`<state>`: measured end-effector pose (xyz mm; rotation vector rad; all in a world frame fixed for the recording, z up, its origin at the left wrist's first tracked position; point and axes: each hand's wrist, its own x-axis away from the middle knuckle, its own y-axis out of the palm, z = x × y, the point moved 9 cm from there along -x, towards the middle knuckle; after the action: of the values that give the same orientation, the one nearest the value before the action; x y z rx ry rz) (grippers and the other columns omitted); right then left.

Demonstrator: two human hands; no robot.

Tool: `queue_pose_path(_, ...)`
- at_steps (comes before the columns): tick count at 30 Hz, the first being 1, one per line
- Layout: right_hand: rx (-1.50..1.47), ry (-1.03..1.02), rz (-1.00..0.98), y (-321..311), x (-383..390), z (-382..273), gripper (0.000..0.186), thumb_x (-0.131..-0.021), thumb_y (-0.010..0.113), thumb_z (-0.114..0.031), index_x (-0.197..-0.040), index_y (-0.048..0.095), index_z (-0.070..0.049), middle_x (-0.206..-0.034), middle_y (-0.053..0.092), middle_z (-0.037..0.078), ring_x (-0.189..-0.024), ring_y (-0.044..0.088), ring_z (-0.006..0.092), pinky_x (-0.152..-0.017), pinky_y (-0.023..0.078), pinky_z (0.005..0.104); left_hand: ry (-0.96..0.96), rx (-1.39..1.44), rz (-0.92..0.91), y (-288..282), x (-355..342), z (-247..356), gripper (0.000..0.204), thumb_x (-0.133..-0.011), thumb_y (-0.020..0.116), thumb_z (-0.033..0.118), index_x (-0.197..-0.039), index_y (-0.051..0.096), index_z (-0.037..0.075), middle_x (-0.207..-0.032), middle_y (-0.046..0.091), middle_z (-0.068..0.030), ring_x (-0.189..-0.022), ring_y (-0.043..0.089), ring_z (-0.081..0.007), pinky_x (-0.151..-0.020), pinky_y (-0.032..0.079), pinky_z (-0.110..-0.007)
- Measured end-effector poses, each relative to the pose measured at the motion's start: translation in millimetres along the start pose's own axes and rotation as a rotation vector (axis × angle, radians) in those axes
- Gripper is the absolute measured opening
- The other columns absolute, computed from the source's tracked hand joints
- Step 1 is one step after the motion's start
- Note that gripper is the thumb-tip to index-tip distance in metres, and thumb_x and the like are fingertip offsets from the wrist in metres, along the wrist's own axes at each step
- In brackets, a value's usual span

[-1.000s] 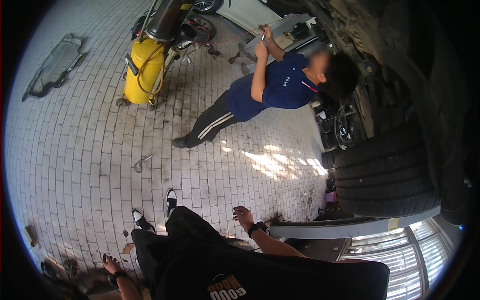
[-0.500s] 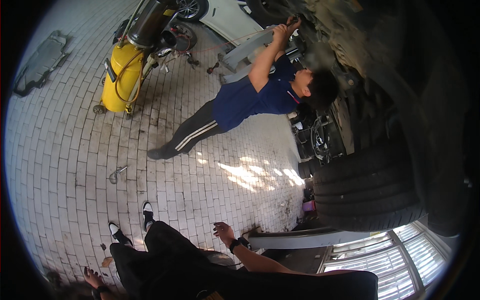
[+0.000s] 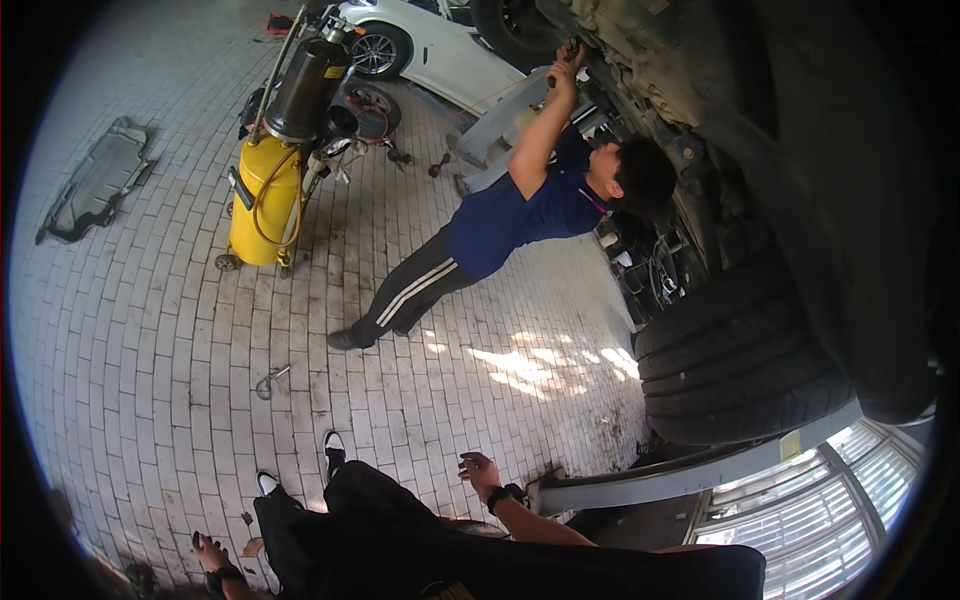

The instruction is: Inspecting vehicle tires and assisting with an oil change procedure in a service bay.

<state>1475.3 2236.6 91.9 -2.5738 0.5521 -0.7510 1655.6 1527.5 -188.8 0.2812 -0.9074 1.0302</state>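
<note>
My right hand (image 3: 480, 473) hangs in the air at the lower middle, a dark band on its wrist. Its fingers are loosely bent and apart, with nothing seen in them. At the lower left my left hand (image 3: 211, 553) hangs low over the brick floor (image 3: 160, 420), also with a dark wristband and parted fingers. Neither hand touches anything that I can see. The closest thing to my right hand is the grey lift arm (image 3: 640, 490) beneath the raised car. A co-worker (image 3: 520, 210) in a dark blue shirt reaches up to the car's underside (image 3: 650, 65) with both hands around a dark tool (image 3: 552, 78).
A tyre (image 3: 740, 360) of the raised car hangs at the right. A yellow wheeled tank (image 3: 262, 205) stands at the upper left, near a dark panel (image 3: 95, 185) lying flat. A metal tool (image 3: 268, 382) lies on the bricks. Behind stands a white car (image 3: 450, 55).
The whole view has shifted, so the floor, tank and co-worker appear lower and further right. Both my hands stay free. The co-worker still reaches up under the car.
</note>
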Motion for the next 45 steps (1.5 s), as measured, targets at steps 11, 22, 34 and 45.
queue_pose_path(11,0.035,0.140,0.036,-19.4,6.1,56.3,0.021,-0.084,0.049,-0.014,-0.100,0.055,-0.001,-0.080,0.060,0.010,-0.062,0.060,0.0169,-0.055,0.050,0.0270,0.001,0.058,0.065,-23.5,9.8,-24.4,0.029,-0.086,0.046,0.025,-0.113,0.048,0.016,-0.085,0.052,-0.0030,-0.060,0.046,-0.0148,-0.041,0.032,-0.027)
queue_pose_path(22,-0.001,0.009,0.090,-26.9,-8.3,24.5,0.022,-0.083,0.045,-0.008,-0.102,0.054,-0.001,-0.081,0.061,0.010,-0.063,0.060,0.0162,-0.054,0.048,0.0257,-0.051,0.038,0.100,-63.7,3.7,-62.3,0.029,-0.083,0.047,0.028,-0.109,0.050,0.015,-0.083,0.051,-0.0050,-0.063,0.046,-0.0158,-0.045,0.033,-0.033)
queue_pose_path(34,0.004,0.036,0.141,-32.0,1.6,40.1,0.020,-0.083,0.047,-0.009,-0.099,0.056,-0.001,-0.080,0.061,0.010,-0.060,0.060,0.0164,-0.053,0.049,0.0261,-0.032,0.023,0.032,-25.4,-6.9,-15.1,0.032,-0.087,0.044,0.029,-0.118,0.045,0.022,-0.099,0.055,-0.0049,-0.071,0.051,-0.0180,-0.048,0.036,-0.031)
queue_pose_path(45,0.027,-0.002,0.073,-25.7,-3.3,16.7,0.020,-0.082,0.048,-0.010,-0.098,0.058,-0.004,-0.078,0.061,0.007,-0.061,0.059,0.0131,-0.053,0.047,0.0235,0.005,-0.087,0.068,-30.6,-8.3,-42.0,0.034,-0.085,0.046,0.027,-0.118,0.047,0.017,-0.096,0.055,-0.0081,-0.068,0.052,-0.0200,-0.048,0.037,-0.032)
